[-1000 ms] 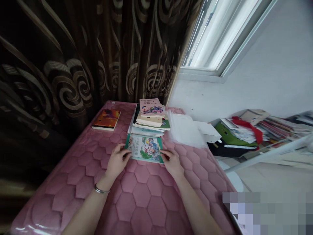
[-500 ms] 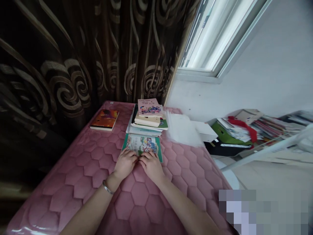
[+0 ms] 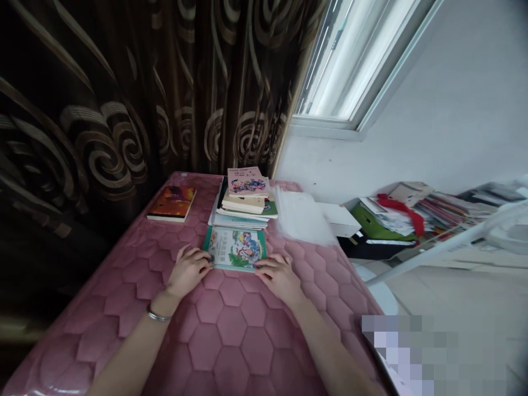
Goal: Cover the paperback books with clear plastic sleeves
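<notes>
A green-bordered picture book (image 3: 237, 247) with a colourful illustrated cover lies flat on the pink cushioned surface. My left hand (image 3: 188, 270), a silver bangle on its wrist, has its fingers bent against the book's lower left corner. At the lower right corner, the curled fingers of my right hand (image 3: 279, 276) press on the edge. Right behind the book is a stack of books (image 3: 241, 217), topped by a pink book (image 3: 247, 182) with cartoon figures. The undersides of my fingertips are hidden.
An orange book (image 3: 172, 202) lies at the back left. White translucent sheets (image 3: 303, 217) and a white box (image 3: 340, 220) are right of the stack. A patterned dark curtain (image 3: 185, 82) hangs behind. Papers and a green bag (image 3: 365, 220) sit off the right edge.
My hands have moved apart, from the middle of the book's near edge out to its left and right corners. More of the cover shows. The view has shifted slightly.
</notes>
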Available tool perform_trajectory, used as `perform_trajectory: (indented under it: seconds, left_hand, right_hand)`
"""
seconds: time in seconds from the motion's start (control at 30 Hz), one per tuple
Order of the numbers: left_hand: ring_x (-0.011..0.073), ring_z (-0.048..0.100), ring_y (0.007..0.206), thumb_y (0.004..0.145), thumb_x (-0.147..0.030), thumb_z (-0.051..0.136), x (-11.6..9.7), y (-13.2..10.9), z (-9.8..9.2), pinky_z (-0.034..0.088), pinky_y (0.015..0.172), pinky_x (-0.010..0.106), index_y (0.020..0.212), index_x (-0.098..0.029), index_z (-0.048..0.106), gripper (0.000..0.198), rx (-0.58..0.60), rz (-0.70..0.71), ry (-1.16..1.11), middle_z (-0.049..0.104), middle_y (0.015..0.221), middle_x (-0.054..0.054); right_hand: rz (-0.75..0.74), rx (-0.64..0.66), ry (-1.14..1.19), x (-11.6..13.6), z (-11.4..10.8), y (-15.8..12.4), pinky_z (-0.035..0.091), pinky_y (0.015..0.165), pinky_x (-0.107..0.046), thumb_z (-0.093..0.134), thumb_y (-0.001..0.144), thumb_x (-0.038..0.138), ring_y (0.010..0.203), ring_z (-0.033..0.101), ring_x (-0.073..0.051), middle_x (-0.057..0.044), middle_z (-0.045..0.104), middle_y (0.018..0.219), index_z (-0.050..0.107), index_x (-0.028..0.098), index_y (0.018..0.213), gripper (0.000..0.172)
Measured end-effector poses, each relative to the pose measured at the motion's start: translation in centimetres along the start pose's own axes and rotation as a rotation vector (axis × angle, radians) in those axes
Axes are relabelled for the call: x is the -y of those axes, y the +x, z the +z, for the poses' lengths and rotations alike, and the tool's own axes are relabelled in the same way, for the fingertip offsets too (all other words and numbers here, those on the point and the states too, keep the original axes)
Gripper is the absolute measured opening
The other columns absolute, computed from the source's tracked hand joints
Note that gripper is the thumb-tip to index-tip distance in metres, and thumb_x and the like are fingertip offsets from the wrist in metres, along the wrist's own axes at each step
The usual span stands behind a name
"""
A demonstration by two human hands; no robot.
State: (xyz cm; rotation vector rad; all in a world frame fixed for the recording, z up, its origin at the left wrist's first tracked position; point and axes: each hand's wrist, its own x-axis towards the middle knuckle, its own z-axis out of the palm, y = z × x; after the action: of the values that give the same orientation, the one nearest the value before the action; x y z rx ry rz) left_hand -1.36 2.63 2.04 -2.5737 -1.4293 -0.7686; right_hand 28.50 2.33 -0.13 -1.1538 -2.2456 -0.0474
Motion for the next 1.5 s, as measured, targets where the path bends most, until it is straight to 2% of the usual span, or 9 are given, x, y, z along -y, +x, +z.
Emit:
perform_trajectory:
  seconds: [0.17,0.5,0.7,0.87,1.0,1.1,1.2,1.33,1.5]
  left_hand:
    - [0.0169,0.061,0.093,0.082,-0.022,0.064,0.8,-0.2,0.1,0.026,0.102,0.043,0.070,-0.027,0.068,0.013,-0.004,-0.025,-0.023,0.073,0.094,-0.005]
    - [0.0162,0.061,0.094,0.085,-0.017,0.057,1.6,-0.9,0.9,0.027,0.101,0.042,0.077,-0.029,0.070,0.019,0.011,-0.046,-0.072,0.073,0.098,-0.003]
    - [0.0197,0.060,0.096,0.084,-0.012,0.053,-1.3,-0.3,0.3,0.021,0.106,0.050,0.088,-0.025,0.068,0.020,0.026,-0.077,0.010,0.070,0.098,0.002]
    - [0.0219,0.057,0.097,0.084,-0.016,0.056,-4.4,1.2,1.6,0.035,0.097,0.045,0.093,-0.022,0.066,0.015,0.045,-0.041,-0.006,0.066,0.096,0.004]
    - [0.0215,0.055,0.091,0.083,-0.012,0.056,-5.3,1.7,2.6,0.040,0.092,0.041,0.087,-0.020,0.065,0.013,0.040,0.001,0.022,0.064,0.089,0.004]
    - [0.0211,0.055,0.087,0.083,-0.010,0.055,-5.3,1.6,2.7,0.038,0.095,0.042,0.083,-0.020,0.065,0.015,0.013,0.035,0.048,0.064,0.087,0.005]
    - [0.0197,0.056,0.086,0.082,-0.007,0.055,-5.0,1.4,2.8,0.037,0.096,0.041,0.080,-0.020,0.066,0.017,-0.004,0.038,0.050,0.065,0.085,0.004]
    - [0.0181,0.057,0.084,0.082,-0.008,0.056,-4.6,1.4,2.8,0.036,0.097,0.040,0.077,-0.021,0.067,0.017,-0.004,0.041,0.036,0.067,0.083,0.002]
    - [0.0177,0.058,0.086,0.082,-0.011,0.059,-3.5,1.1,1.9,0.036,0.096,0.041,0.075,-0.023,0.068,0.017,0.005,0.039,-0.026,0.069,0.085,0.000]
  right_hand:
    - [0.058,-0.012,0.023,-1.6,-0.7,-0.9,0.033,0.084,-0.040,0.061,0.087,0.029,0.094,0.053,-0.022,0.001,0.074,0.092,0.073,0.030,0.074,0.018]
    - [0.063,0.041,0.126,-1.6,-1.2,-0.7,0.036,0.087,-0.042,0.057,0.088,0.021,0.098,0.054,-0.022,0.002,0.074,0.096,0.073,0.031,0.075,0.022]
    - [0.052,0.031,0.090,-0.9,-1.5,-0.5,0.032,0.088,-0.042,0.063,0.082,0.018,0.100,0.053,-0.022,0.000,0.073,0.095,0.071,0.027,0.079,0.013]
    - [0.098,0.043,0.010,1.3,-0.9,0.5,0.033,0.082,-0.038,0.066,0.081,0.025,0.096,0.053,-0.022,-0.003,0.069,0.092,0.069,0.024,0.084,0.005]
    - [0.083,0.073,-0.021,3.8,0.5,1.8,0.035,0.077,-0.035,0.064,0.083,0.026,0.096,0.053,-0.021,-0.003,0.066,0.095,0.068,0.026,0.091,0.008]
    - [0.024,0.101,-0.057,5.3,1.6,2.9,0.036,0.082,-0.037,0.065,0.083,0.025,0.099,0.052,-0.023,-0.003,0.066,0.095,0.067,0.024,0.091,0.008]
    - [-0.050,0.116,-0.124,6.0,2.6,3.9,0.037,0.086,-0.038,0.063,0.084,0.022,0.091,0.054,-0.022,-0.003,0.066,0.087,0.066,0.020,0.081,0.004]
    - [-0.103,0.102,-0.185,5.7,3.3,4.4,0.037,0.088,-0.036,0.064,0.083,0.020,0.083,0.055,-0.019,-0.002,0.065,0.078,0.065,0.019,0.071,0.012]
    - [-0.102,0.068,-0.166,4.4,2.6,3.4,0.037,0.081,-0.035,0.066,0.083,0.023,0.090,0.057,-0.020,-0.002,0.069,0.080,0.066,0.021,0.072,0.012]
